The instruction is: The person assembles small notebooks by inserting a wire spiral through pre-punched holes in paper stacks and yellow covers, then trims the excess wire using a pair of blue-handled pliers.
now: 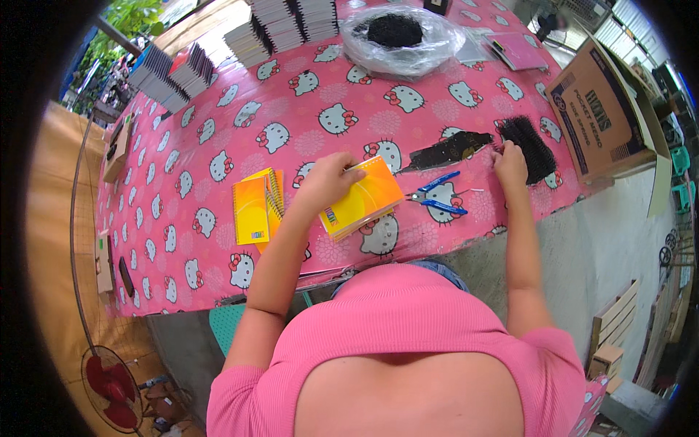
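My left hand [328, 182] is closed on a small yellow-and-orange notepad [370, 195], its thumb on the cover; a row of punched holes runs along the pad's far edge. Over at the right, my right hand [512, 164] has its fingertips pinched together at the near left edge of a pile of black spiral binding coils [533, 149]. What sits between those fingertips is too small to make out. Blue-handled cutting pliers [442, 202] lie between my hands with jaws toward the pad. Left of my left forearm, several spiral-bound yellow notepads [252, 213] lie overlapped.
A dark ragged patch [451, 150] lies beyond the pliers. Farther back are a clear plastic bag [404, 62] of black coils, stacks of bound notepads [273, 33] and a pink pad [517, 52]. An open cardboard box [601, 113] stands at the right edge of the pink-covered table.
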The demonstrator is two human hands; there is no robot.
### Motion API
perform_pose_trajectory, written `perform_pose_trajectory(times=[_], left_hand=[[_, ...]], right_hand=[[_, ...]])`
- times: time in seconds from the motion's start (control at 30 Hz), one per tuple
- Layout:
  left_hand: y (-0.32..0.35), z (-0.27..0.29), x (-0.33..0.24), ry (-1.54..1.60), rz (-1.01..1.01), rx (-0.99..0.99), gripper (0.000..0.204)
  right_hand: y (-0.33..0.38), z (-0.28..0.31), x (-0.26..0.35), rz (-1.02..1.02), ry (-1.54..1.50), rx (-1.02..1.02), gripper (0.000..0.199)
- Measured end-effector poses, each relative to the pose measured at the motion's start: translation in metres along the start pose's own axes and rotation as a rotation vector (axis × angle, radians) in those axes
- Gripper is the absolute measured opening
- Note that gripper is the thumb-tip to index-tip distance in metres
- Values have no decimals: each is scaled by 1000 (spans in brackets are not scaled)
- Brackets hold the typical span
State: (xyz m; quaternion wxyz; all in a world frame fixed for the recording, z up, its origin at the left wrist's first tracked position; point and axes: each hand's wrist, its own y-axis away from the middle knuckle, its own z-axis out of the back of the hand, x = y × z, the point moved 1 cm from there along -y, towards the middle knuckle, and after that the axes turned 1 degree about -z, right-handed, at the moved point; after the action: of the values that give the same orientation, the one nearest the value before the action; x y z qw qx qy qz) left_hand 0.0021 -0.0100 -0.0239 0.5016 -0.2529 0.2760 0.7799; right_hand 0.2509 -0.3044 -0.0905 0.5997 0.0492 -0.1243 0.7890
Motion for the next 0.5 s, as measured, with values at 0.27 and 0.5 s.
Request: perform_pose_trajectory(times=[0.27, 0.5], left_hand=[[-2, 3, -2, 57, -129, -175, 24], [0, 6, -8, 106, -206, -342, 26]], right_hand=[[-2, 17, -11, 68, -67, -141, 23], [16, 25, 26, 402, -480, -189, 18]])
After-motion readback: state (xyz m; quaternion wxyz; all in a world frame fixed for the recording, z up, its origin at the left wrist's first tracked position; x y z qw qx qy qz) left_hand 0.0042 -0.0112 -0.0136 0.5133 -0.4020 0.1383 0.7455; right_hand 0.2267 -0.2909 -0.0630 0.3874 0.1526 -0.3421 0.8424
